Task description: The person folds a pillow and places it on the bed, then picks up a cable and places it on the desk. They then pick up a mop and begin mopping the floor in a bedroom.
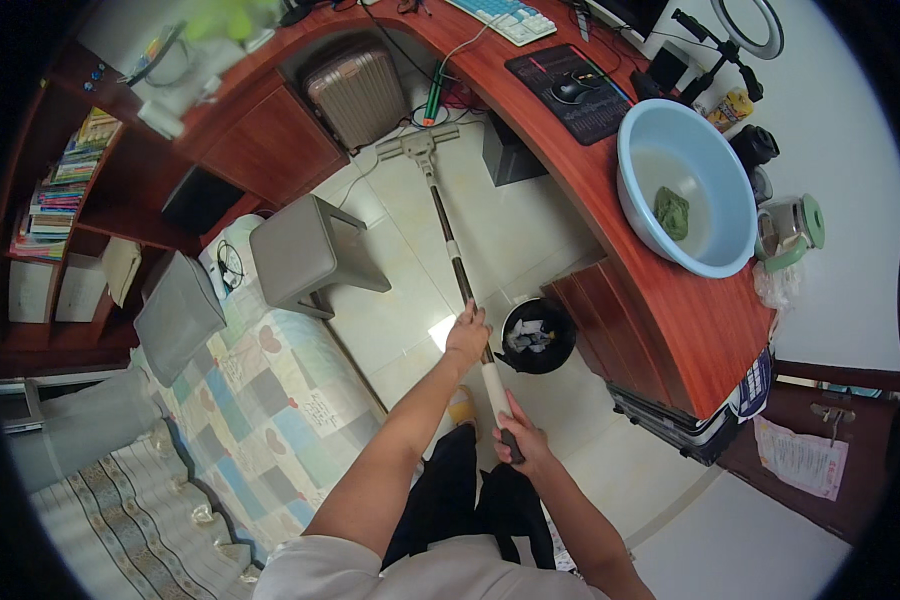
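A long-handled floor mop point(459, 274) stretches away from me across the pale tiles. My left hand point(469, 331) grips the dark pole partway down. Lower on the handle, my right hand point(523, 435) is wrapped around the grip end, below a white sleeve. The mop's flat grey head point(418, 145) lies on the floor under the curved desk, near a ribbed suitcase point(358, 96). Just right of the pole stands a black waste bin point(538, 367) with crumpled litter in it.
A grey plastic stool point(294, 251) stands left of the pole, beside a bed with a patchwork cover point(270, 405). On the red-brown desk point(570, 176) rests a light-blue basin point(637, 202) holding a green cloth point(672, 213). A dark box point(511, 154) and cables sit under the desk.
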The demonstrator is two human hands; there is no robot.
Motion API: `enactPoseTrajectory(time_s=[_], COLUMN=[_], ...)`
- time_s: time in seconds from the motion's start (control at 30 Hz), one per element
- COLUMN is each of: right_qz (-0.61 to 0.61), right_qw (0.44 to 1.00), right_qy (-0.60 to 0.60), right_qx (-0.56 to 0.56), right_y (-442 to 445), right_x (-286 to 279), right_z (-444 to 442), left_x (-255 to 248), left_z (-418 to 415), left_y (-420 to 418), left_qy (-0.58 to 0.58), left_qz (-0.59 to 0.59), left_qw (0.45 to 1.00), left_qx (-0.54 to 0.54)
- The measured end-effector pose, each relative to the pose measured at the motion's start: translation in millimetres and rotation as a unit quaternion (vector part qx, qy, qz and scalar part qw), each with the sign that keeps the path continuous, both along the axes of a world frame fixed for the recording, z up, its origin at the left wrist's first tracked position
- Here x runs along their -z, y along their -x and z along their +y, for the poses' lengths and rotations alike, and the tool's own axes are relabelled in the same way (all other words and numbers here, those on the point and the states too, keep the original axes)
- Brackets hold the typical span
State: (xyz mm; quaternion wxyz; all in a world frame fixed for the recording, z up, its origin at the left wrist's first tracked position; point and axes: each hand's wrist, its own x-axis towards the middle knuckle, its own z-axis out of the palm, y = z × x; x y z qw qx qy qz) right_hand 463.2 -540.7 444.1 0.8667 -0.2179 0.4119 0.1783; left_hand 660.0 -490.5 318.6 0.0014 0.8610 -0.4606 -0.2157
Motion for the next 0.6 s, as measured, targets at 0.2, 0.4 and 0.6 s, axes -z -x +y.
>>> enactPoseTrajectory(time_s=[0.2,0.4,0.6], right_qz=[0.061,0.054,0.008], right_qw=[0.998,0.995,0.984], right_qy=[-0.032,0.039,-0.168], right_qx=[0.014,-0.068,0.057], right_y=[110,278,222], right_x=[-39,-110,-95], right_z=[-1,-18,-3], left_x=[-63,-130,-107], left_z=[-2,11,11], left_y=[92,218,174], left_qy=[0.004,0.093,0.137], left_qz=[0.070,0.261,0.250], left_qw=[0.989,0.951,0.946], left_qx=[0.129,0.137,0.157])
